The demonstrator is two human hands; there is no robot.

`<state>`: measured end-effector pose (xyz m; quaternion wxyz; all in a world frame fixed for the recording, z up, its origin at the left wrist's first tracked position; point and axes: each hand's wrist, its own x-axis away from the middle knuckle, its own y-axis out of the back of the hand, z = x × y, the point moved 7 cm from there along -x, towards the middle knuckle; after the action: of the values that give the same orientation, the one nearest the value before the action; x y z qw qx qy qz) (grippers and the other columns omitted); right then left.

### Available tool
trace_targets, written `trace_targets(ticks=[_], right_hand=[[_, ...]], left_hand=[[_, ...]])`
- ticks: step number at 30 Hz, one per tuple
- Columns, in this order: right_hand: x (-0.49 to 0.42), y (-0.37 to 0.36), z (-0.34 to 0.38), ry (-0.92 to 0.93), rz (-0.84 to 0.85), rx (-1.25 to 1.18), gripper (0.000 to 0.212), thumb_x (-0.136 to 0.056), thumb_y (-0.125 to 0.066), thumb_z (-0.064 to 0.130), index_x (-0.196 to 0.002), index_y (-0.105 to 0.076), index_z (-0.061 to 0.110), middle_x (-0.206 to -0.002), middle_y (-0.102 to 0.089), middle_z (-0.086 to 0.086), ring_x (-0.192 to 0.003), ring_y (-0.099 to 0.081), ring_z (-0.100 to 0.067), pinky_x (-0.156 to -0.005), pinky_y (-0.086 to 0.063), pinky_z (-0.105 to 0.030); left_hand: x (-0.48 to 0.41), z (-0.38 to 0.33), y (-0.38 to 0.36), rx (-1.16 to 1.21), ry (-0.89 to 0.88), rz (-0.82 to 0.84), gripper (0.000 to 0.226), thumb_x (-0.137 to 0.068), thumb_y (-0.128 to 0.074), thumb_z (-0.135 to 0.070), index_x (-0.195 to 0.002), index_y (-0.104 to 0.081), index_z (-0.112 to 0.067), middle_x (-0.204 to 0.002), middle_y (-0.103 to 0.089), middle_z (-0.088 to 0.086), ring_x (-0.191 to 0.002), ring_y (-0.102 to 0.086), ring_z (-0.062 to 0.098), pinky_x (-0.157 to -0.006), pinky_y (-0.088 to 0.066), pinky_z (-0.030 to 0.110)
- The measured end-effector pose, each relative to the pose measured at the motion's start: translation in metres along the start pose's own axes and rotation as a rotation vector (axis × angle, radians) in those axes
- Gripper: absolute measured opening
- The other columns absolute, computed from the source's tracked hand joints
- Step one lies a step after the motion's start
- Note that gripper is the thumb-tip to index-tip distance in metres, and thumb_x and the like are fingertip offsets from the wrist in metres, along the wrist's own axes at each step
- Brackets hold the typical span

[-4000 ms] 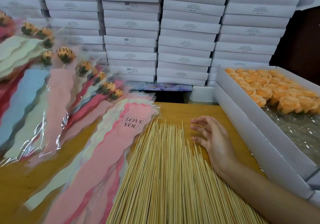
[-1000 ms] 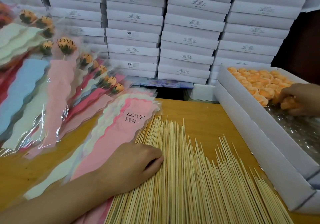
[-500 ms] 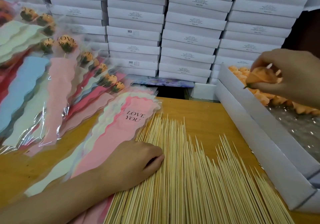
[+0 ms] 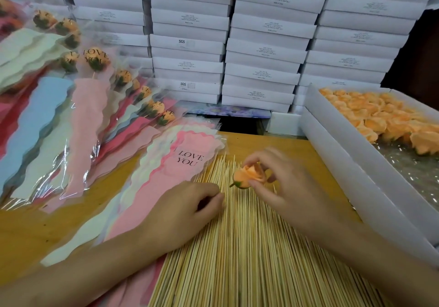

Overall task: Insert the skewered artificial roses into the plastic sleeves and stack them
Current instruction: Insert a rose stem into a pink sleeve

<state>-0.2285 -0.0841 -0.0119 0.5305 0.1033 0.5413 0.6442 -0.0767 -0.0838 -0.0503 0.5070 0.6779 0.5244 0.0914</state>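
Head camera looks down at a wooden table with lots of things on it. The right hand holds one orange rose up over the sticks, pinched between the thumb and the fingertips, with its green bottom pointing to the left. The left hand rests on the edge of a big pile of thin wooden sticks. Its fingers are curled in with the thumb and first finger pinched together, but I cannot tell if a stick is between them. Just left of the sticks lies a stack of empty plastic sleeves, pink on top, and the top one says LOVE YOU. Part of the left hand and arm lies over this stack. Farther left is a pile of sleeves with roses already in them, spread out like a fan in pink, blue and pale green. On the right sits a white box with many more orange roses at its far end. At the back stands a wall of flat white boxes stacked high.
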Motion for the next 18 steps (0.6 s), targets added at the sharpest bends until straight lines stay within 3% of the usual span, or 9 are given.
trace_targets(ticks=[2,6,10,15,18], right_hand=[[0.004,-0.009,-0.002,0.020,-0.020,-0.053,0.020,-0.091,-0.054,0.026,-0.110,-0.059,0.028,-0.109,-0.051,0.020,-0.101,-0.051,0.002,-0.084,-0.044,-0.017],[0.011,-0.016,-0.002,0.096,-0.072,-0.104,0.022,-0.094,-0.051,0.023,-0.114,-0.061,0.023,-0.123,-0.049,0.019,-0.113,-0.049,0.004,-0.090,-0.041,-0.012],[0.015,-0.019,0.002,0.184,-0.074,-0.112,0.026,-0.093,-0.049,0.024,-0.116,-0.060,0.023,-0.129,-0.047,0.017,-0.120,-0.046,0.004,-0.096,-0.039,-0.012],[0.016,-0.018,0.005,0.214,-0.085,-0.123,0.026,-0.093,-0.050,0.024,-0.118,-0.057,0.024,-0.129,-0.047,0.017,-0.119,-0.046,0.005,-0.097,-0.037,-0.009],[0.015,-0.020,0.003,0.206,-0.079,-0.129,0.026,-0.094,-0.050,0.028,-0.119,-0.057,0.026,-0.128,-0.048,0.017,-0.119,-0.047,0.005,-0.095,-0.039,-0.011]], left_hand=[[-0.001,0.004,0.006,0.121,0.038,-0.078,0.034,-0.098,-0.052,-0.028,-0.066,-0.044,-0.023,-0.060,-0.047,-0.007,-0.059,-0.046,0.012,-0.057,-0.041,0.033],[-0.004,0.011,0.010,0.392,0.081,-0.150,0.015,-0.091,-0.063,-0.006,-0.093,-0.058,-0.020,-0.087,-0.058,-0.013,-0.082,-0.058,0.008,-0.064,-0.045,0.020],[-0.006,0.014,0.001,0.494,0.053,-0.063,0.039,-0.084,-0.071,0.000,-0.116,-0.058,-0.018,-0.112,-0.060,-0.013,-0.105,-0.060,0.014,-0.077,-0.051,0.025],[-0.007,0.009,-0.004,0.565,0.017,0.007,0.042,-0.080,-0.074,-0.012,-0.118,-0.059,-0.022,-0.110,-0.063,-0.010,-0.102,-0.062,0.017,-0.080,-0.053,0.027],[-0.007,0.008,-0.004,0.559,0.026,0.012,0.036,-0.083,-0.074,-0.008,-0.114,-0.061,-0.023,-0.107,-0.064,-0.008,-0.098,-0.063,0.015,-0.079,-0.053,0.026]])
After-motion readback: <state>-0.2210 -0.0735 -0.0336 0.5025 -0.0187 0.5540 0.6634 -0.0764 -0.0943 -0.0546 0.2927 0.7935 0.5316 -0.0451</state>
